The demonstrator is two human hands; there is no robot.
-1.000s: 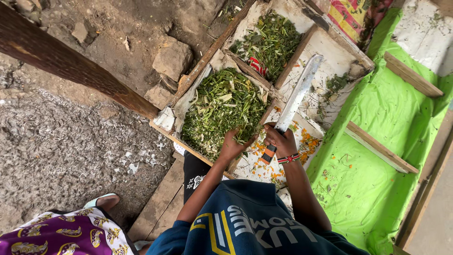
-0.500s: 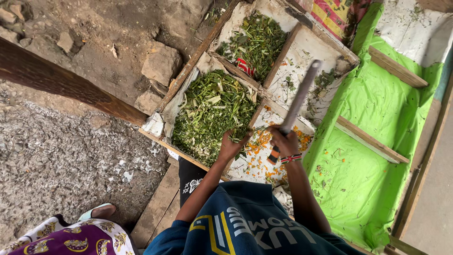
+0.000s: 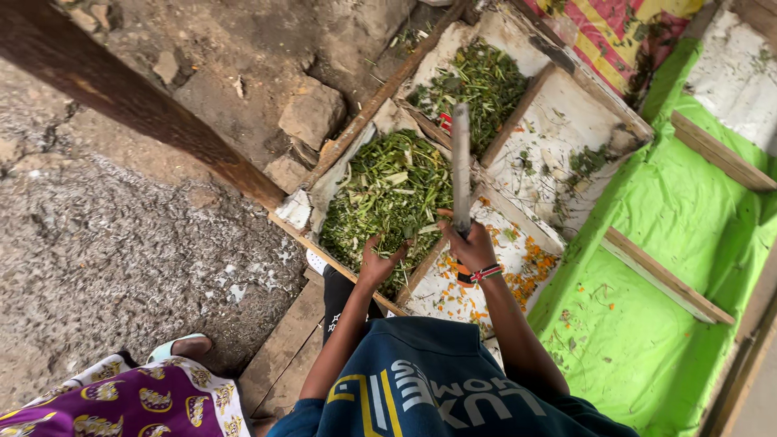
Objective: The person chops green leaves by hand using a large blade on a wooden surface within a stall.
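Observation:
My right hand [image 3: 472, 245], with a beaded band on the wrist, grips the orange and black handle of a long knife [image 3: 460, 162]. Its blade stands edge-on and points away from me along the right edge of a heap of chopped greens [image 3: 388, 190]. The greens fill one compartment of a wooden tray [image 3: 356, 279] lined with white sacking. My left hand [image 3: 379, 260] lies at the near edge of the heap, fingers apart and touching the greens. Under my right hand, a compartment holds scattered orange bits [image 3: 530, 263].
Farther off sit a second compartment of greens [image 3: 481, 81] and a nearly bare white one [image 3: 566, 121]. A green plastic sheet [image 3: 647, 324] with wooden slats [image 3: 668, 275] lies to the right. A wooden pole [image 3: 121, 97], rocks [image 3: 312, 113] and another person's sandalled foot [image 3: 182, 348] are on the left.
The knife has swung left, from lying flat and slanting to the right to standing edge-on beside the greens. My left hand has drawn back slightly to the heap's near edge.

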